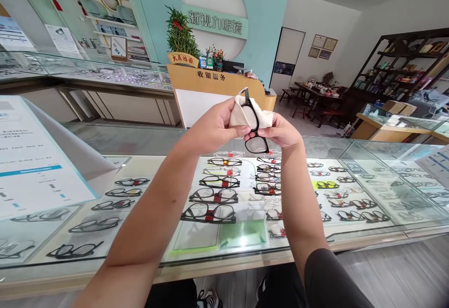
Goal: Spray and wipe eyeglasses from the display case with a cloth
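A pair of black-framed eyeglasses point(257, 144) is held up above the glass display case, turned so one lens is above the other. My left hand point(224, 123) is closed on a cream cleaning cloth point(264, 117), pressing it round the upper lens with the thumb in front. My right hand point(282, 131) pinches the frame near its middle, and part of the cloth lies against its fingers. The lower lens is bare and shows small specks or droplets.
Beneath my arms, the glass display case point(206, 254) holds several rows of eyeglasses. A white printed sign point(38, 158) stands on the left. Beyond are a wooden cashier counter point(219, 83) with a plant point(180, 34), another showcase point(122, 76) and dark wooden shelves point(403, 64).
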`<state>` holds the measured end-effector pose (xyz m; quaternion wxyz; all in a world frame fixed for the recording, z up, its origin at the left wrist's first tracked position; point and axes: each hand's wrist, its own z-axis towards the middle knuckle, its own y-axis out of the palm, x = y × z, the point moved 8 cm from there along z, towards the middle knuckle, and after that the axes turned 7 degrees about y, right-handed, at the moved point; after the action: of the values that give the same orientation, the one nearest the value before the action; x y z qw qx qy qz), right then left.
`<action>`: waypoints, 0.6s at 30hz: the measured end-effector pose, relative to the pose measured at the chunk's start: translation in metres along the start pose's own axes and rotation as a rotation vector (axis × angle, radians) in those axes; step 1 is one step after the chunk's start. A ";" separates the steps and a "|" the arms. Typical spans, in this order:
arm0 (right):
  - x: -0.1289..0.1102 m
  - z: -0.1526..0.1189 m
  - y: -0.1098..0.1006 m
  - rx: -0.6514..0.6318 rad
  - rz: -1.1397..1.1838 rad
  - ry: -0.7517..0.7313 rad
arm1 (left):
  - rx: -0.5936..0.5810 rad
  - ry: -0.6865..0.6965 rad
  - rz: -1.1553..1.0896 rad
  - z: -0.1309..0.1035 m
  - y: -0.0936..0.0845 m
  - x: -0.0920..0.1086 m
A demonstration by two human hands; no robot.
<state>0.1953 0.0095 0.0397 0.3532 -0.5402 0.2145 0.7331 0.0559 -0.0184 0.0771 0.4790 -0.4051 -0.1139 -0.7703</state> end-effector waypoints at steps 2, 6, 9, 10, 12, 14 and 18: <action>-0.006 0.003 0.010 0.034 -0.011 -0.009 | 0.065 0.021 -0.044 -0.001 -0.009 -0.002; -0.015 0.007 0.031 0.075 -0.035 -0.018 | 0.243 0.040 -0.080 -0.006 -0.027 -0.004; -0.019 0.008 0.039 0.110 -0.047 -0.020 | 0.370 0.078 -0.052 -0.009 -0.034 -0.002; -0.019 0.007 0.039 0.124 -0.069 -0.015 | 0.395 0.090 -0.041 -0.009 -0.035 -0.002; -0.018 0.003 0.037 0.157 -0.140 0.001 | 0.415 0.095 -0.031 -0.008 -0.032 -0.007; -0.015 -0.001 0.033 0.171 -0.205 0.024 | 0.419 0.082 -0.029 -0.007 -0.028 -0.016; -0.006 -0.008 0.027 0.139 -0.171 0.063 | 0.375 0.004 -0.039 -0.006 -0.025 -0.032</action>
<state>0.1809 -0.0160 0.0411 0.4440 -0.5536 0.2289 0.6664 0.0389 0.0125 0.0551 0.5315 -0.3050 -0.2626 -0.7454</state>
